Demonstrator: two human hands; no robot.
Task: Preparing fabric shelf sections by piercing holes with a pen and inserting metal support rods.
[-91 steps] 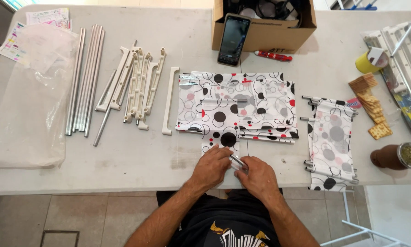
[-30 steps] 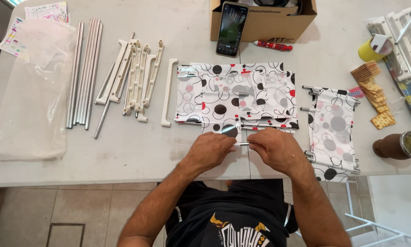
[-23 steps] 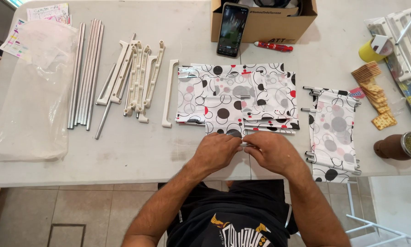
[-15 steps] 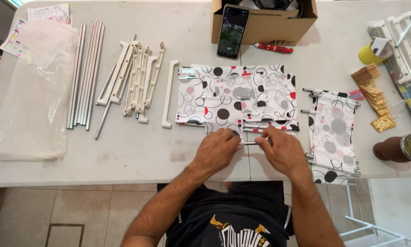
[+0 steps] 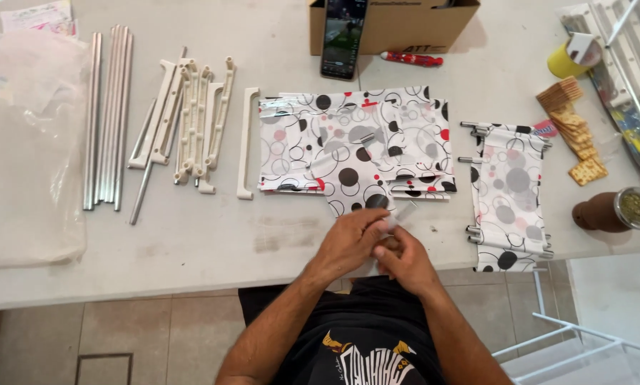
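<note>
My left hand (image 5: 350, 241) and my right hand (image 5: 404, 259) meet near the table's front edge, both closed on a short metal rod (image 5: 402, 214) that pokes up between the fingers. Just beyond them lies a stack of white fabric panels with black, grey and red circles (image 5: 355, 146). One panel's lower flap (image 5: 354, 198) reaches down to my left fingers. To the right lies another patterned panel (image 5: 509, 194) with metal rods threaded through its hems.
Long metal tubes (image 5: 106, 114) and white plastic brackets (image 5: 195, 121) lie at the left, beside a clear plastic bag (image 5: 24, 164). A cardboard box (image 5: 398, 25) with a phone (image 5: 342, 36) leaning on it stands at the back. Crackers (image 5: 573, 132), a yellow cup (image 5: 568, 58) and a brown gourd cup (image 5: 608, 210) sit right.
My hands have drawn back from the fabric stack toward the table's front edge and come closer together, turning the rod from level to slanted.
</note>
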